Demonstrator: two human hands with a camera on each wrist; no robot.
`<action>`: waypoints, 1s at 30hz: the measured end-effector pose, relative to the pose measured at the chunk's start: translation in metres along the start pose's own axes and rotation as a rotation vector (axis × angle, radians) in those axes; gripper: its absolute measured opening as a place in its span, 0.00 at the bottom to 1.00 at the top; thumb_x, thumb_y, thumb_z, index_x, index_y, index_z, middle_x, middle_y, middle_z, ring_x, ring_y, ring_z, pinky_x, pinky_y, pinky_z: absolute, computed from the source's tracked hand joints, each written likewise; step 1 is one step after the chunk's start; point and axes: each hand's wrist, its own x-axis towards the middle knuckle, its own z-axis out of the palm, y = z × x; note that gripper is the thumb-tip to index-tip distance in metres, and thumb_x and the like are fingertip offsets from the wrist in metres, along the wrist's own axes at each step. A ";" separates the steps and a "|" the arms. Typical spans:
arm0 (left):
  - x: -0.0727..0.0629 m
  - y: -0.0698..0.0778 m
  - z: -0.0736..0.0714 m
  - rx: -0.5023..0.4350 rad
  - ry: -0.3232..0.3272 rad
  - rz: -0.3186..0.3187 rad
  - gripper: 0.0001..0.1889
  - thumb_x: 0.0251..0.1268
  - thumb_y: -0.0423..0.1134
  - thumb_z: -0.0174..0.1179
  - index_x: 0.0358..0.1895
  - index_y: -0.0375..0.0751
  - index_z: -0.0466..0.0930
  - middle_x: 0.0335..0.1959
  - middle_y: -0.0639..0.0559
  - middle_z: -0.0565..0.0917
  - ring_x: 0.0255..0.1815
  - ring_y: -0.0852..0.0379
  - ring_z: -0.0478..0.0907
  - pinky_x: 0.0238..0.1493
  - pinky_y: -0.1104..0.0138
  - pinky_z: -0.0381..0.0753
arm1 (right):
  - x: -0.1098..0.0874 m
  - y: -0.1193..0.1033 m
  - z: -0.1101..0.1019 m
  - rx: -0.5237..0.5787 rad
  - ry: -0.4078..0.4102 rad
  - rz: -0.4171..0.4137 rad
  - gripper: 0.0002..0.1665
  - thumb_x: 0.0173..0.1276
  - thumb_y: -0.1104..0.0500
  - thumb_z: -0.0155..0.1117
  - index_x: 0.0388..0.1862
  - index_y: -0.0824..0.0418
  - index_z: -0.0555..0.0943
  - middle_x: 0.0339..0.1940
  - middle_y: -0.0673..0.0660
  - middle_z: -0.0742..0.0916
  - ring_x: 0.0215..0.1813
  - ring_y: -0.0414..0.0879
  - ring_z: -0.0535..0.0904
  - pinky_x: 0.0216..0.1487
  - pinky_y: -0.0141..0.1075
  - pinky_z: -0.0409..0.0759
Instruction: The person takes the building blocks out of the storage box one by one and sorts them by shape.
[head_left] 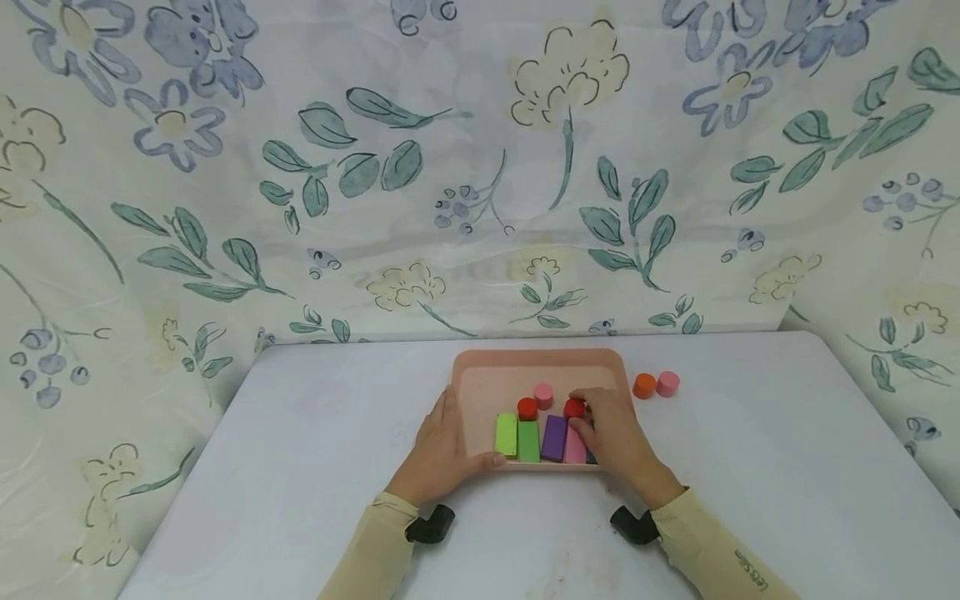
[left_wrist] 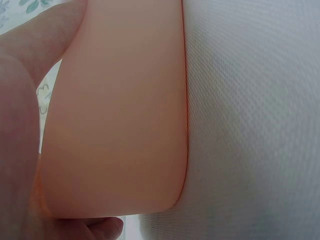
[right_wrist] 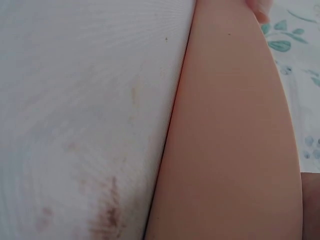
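Note:
A shallow pink tray (head_left: pixel 487 358) holds upright-looking coloured blocks along its front side: a yellow-green block (head_left: pixel 506 435), a green block (head_left: pixel 528 442), a purple block (head_left: pixel 555 438) and a pink block (head_left: pixel 575 443). A dark block at the right is mostly hidden by my right hand (head_left: pixel 617 433). That hand's thumb and fingers pinch a red cylinder (head_left: pixel 574 408) just behind the pink block. My left hand (head_left: pixel 438 450) grips the tray's front left corner, thumb at the front rim, fingers along the side. Another red cylinder (head_left: pixel 527 408) and a pink cylinder (head_left: pixel 543 395) stand inside the tray.
On the white table (head_left: pixel 300 467), right of the tray, an orange cylinder (head_left: pixel 644 386) stands beside another pink cylinder (head_left: pixel 667 383). A flowered cloth (head_left: pixel 480 275) hangs behind the table's back edge. Both wrist views mostly show the tray's outer wall and the tabletop.

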 end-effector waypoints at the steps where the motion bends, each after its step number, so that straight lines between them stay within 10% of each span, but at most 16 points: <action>1: 0.000 0.000 0.000 0.001 -0.002 0.000 0.69 0.50 0.68 0.70 0.80 0.28 0.36 0.81 0.32 0.45 0.79 0.33 0.49 0.74 0.41 0.55 | 0.000 0.000 0.000 0.003 0.002 0.000 0.25 0.67 0.64 0.70 0.61 0.69 0.77 0.52 0.62 0.84 0.53 0.54 0.77 0.58 0.49 0.80; 30: 0.001 -0.001 0.001 -0.009 -0.002 0.000 0.69 0.48 0.69 0.70 0.80 0.30 0.37 0.81 0.34 0.46 0.79 0.34 0.49 0.74 0.41 0.55 | 0.004 -0.002 -0.025 0.023 0.012 0.114 0.26 0.69 0.58 0.70 0.62 0.66 0.77 0.50 0.61 0.83 0.51 0.55 0.78 0.52 0.48 0.84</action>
